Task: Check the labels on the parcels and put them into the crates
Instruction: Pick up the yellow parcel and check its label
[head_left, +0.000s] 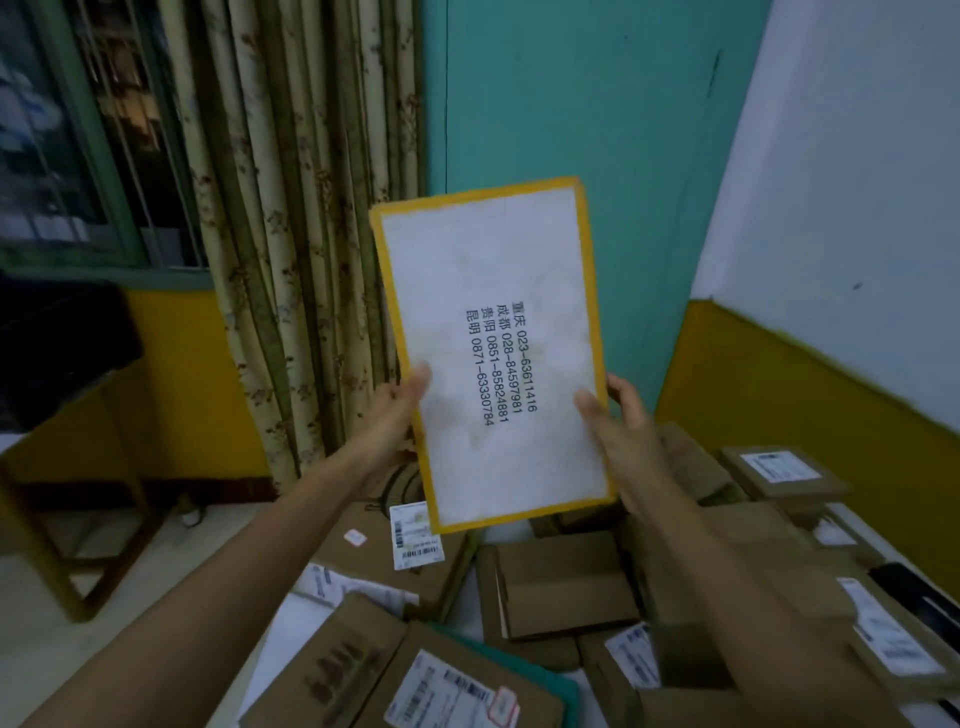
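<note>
A flat yellow-edged parcel (498, 291) with a white face and dark printed lines of text is held up in front of me, tilted slightly left. My left hand (400, 410) grips its lower left edge, thumb on the white face. My right hand (623, 426) grips the lower right edge, thumb on the front and fingers behind. Below lie several brown cardboard parcels (566, 587) with white shipping labels. No crate is in view.
The cardboard parcels are piled on a white surface (280, 634) at the bottom. A wooden table frame (78, 545) stands at the left under a window. Patterned curtains (291, 208) hang behind, and a teal wall (571, 130) and a white-and-yellow wall (831, 312) close the corner.
</note>
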